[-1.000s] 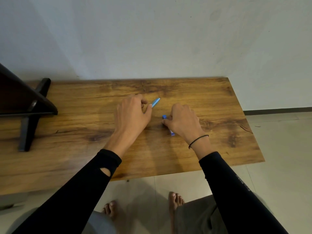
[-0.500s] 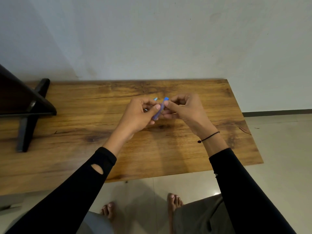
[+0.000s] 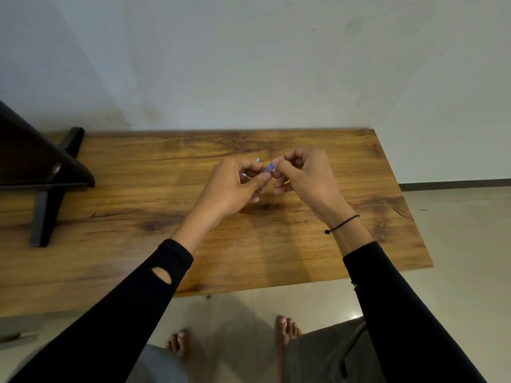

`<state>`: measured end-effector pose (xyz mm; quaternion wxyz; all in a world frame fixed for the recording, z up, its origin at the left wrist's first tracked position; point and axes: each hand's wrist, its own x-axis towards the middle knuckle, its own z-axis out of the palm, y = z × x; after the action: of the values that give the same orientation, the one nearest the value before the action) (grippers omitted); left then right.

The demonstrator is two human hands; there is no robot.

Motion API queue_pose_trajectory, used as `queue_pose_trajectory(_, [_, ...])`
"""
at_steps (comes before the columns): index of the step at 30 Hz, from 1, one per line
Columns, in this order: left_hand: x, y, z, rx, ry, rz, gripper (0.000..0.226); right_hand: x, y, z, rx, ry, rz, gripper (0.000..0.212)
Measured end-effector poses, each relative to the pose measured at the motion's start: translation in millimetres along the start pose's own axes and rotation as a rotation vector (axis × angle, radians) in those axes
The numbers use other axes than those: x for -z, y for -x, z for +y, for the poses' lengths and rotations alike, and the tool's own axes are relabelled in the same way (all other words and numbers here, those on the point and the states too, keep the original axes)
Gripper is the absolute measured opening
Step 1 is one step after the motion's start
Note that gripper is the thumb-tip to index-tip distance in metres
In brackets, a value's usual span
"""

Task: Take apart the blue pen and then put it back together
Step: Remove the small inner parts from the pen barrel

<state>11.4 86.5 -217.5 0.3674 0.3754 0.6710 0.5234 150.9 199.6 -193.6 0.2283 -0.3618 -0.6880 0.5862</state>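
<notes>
Both hands are raised a little above the wooden table (image 3: pixel 359 244), fingertips meeting. Between them only a short blue piece of the pen (image 3: pixel 269 167) shows; the rest is hidden by fingers. My left hand (image 3: pixel 235 186) pinches its lower left end with thumb and forefinger. A thin clear or silvery part (image 3: pixel 245 175) sticks out of the left hand's fingers to the left. My right hand (image 3: pixel 304 178) pinches the pen's upper right end between thumb and forefinger, and wears a black band on the wrist.
A dark stand with black legs (image 3: pixel 47 189) takes up the table's left end. The table's back edge meets a pale wall (image 3: pixel 249 64). Tiled floor (image 3: pixel 456 230) and bare feet (image 3: pixel 284 330) lie beyond the near and right edges.
Both hands lifted the blue pen parts off the table and brought them together. The parts have slid closer, so less blue shows between the fingers than half a second ago.
</notes>
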Motion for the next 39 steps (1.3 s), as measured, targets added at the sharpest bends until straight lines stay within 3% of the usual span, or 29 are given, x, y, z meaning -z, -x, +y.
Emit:
queue_pose_trajectory(5, [5,3,0,0.05,-0.001,-0.003,0.013,10,-7,4,0.05,0.077,0.119,0.019])
queue_pose_trajectory(11, [11,0,1,0.011,-0.016,0.08,0.013,7,-3,19,-0.003,0.697,-0.125,0.019])
queue_pose_trajectory(13, [11,0,1,0.007,-0.028,0.082,0.015,4,-3,20,0.016,0.838,-0.137,0.013])
queue_pose_trajectory(17, [10,1,1,-0.003,-0.047,0.076,0.019,4,-4,15,-0.001,0.788,-0.05,0.017])
queue_pose_trajectory(19, [11,1,4,-0.022,-0.036,0.079,0.022,2,-4,12,0.011,0.603,0.054,0.025])
queue_pose_trajectory(22, [10,1,10,-0.087,-0.01,0.089,0.019,-6,-3,3,-0.088,-0.051,0.247,0.037])
queue_pose_trajectory(25, [2,4,20,-0.208,-0.025,0.088,0.023,-12,-1,-11,-0.236,-0.837,0.229,0.056])
queue_pose_trajectory(27, [-5,6,26,-0.289,-0.078,0.081,0.022,-15,2,-17,-0.249,-1.163,0.173,0.068])
queue_pose_trajectory(31, [-13,10,39,-0.397,-0.219,0.083,0.02,-21,7,-28,-0.169,-1.357,0.072,0.081])
queue_pose_trajectory(39, [-8,13,54,-0.474,-0.398,0.044,0.023,-21,9,-35,-0.119,-1.322,0.033,0.09])
